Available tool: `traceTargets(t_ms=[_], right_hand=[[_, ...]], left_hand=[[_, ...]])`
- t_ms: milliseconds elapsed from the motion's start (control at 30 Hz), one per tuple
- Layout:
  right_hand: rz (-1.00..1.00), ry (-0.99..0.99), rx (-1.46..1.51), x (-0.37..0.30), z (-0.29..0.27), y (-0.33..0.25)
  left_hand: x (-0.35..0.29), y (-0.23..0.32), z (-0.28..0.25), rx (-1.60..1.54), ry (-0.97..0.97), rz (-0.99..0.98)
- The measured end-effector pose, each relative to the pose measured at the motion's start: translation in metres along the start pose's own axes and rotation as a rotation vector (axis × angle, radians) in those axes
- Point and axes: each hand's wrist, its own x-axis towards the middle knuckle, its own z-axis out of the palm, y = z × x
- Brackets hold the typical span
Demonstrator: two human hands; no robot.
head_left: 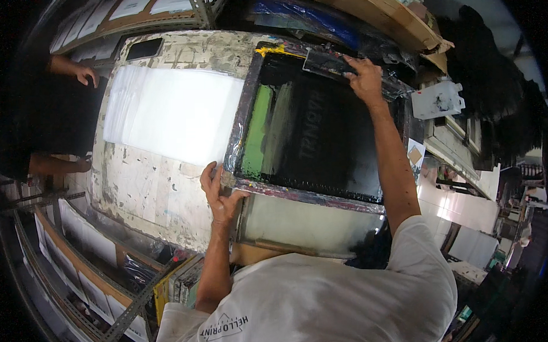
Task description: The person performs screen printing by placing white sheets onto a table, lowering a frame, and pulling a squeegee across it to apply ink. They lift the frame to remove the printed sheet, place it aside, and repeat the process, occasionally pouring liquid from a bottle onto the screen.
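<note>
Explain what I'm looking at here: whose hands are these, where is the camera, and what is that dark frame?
The one picture comes from a wide camera worn on a person's head, looking down, so straight edges bend near the rim. No machine here: two bare hands do the work. The left hand grips the near corner of a printing screen, a frame smeared with black and green ink. The right hand holds a squeegee at the screen's far edge. The screen lies on a worn, paint-flecked table. Beside it, to the left, lies a white sheet. At the far left, another person's hand rests at the table's edge.
</note>
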Motion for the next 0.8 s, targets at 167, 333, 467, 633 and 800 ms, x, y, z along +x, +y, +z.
traceTargets(t_ms=[167, 333, 467, 633, 800], right_hand=[[0.011, -0.080, -0.065, -0.046, -0.009, -0.030], [0.035, -0.117, -0.038, -0.113, -0.057, -0.096], [0.117, -0.235, 0.096, -0.145, -0.132, -0.153], [0.030, -0.131, 0.057, -0.150, -0.203, -0.190], [-0.090, 0.105, -0.101, -0.108, -0.232, -0.172]], left_hand=[[-0.008, -0.010, 0.001, -0.076, -0.045, -0.085], [0.002, 0.020, 0.000, -0.271, 0.060, -0.176], [0.021, 0.055, -0.005, -0.381, 0.129, -0.163], [0.057, 0.111, -0.006, -0.445, 0.263, -0.140], [0.107, 0.174, 0.004, -0.629, 0.322, -0.091]])
